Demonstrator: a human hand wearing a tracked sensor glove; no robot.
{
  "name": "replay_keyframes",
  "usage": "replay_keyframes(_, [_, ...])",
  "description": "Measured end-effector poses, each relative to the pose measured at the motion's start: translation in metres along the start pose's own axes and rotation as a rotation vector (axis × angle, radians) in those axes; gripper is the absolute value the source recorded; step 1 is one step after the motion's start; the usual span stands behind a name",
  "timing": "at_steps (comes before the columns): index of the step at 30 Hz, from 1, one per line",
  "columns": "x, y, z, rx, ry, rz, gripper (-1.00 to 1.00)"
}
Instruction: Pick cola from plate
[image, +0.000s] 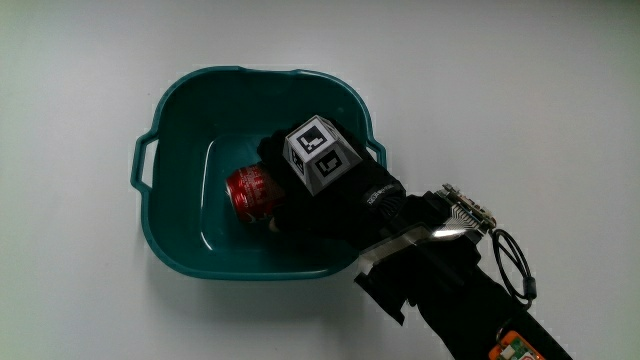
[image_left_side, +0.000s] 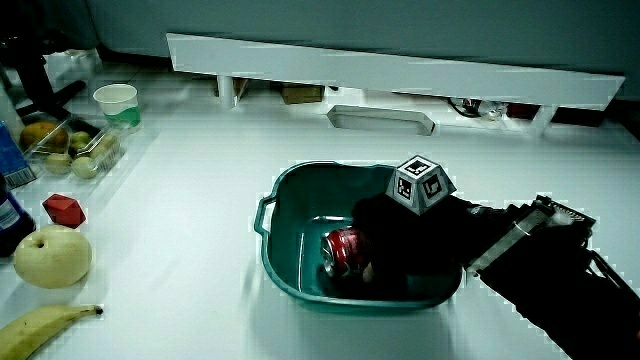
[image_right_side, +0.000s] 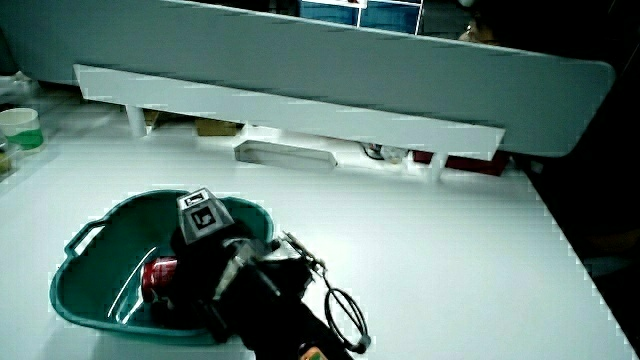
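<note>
A red cola can (image: 250, 190) lies on its side in a teal basin (image: 200, 85) with two handles. The hand (image: 335, 195) in the black glove reaches into the basin from the person's side, its patterned cube (image: 322, 152) facing up. Black fingers curl around the can on both sides, so the hand is shut on it. The can still rests low in the basin. Both side views show the can (image_left_side: 343, 252) (image_right_side: 160, 272) against the hand (image_left_side: 400, 240) (image_right_side: 200, 270) inside the basin (image_left_side: 300, 175) (image_right_side: 100, 225). Much of the can's body is hidden by the glove.
In a side view, a banana (image_left_side: 45, 328), a pale round fruit (image_left_side: 50, 255) and a small red block (image_left_side: 63, 209) lie at the table's edge. Farther from the person stand a tray of fruit (image_left_side: 75, 145) and a paper cup (image_left_side: 117, 103). A low white partition (image_left_side: 400, 70) closes the table.
</note>
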Motion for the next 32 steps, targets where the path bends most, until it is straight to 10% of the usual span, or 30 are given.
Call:
replay_keyframes(8, [-0.004, -0.002, 0.000, 0.046, -0.033, -0.002, 1.00])
replay_keyframes(32, [0.029, -0.050, 0.026, 0.252, 0.017, -0.039, 1.00])
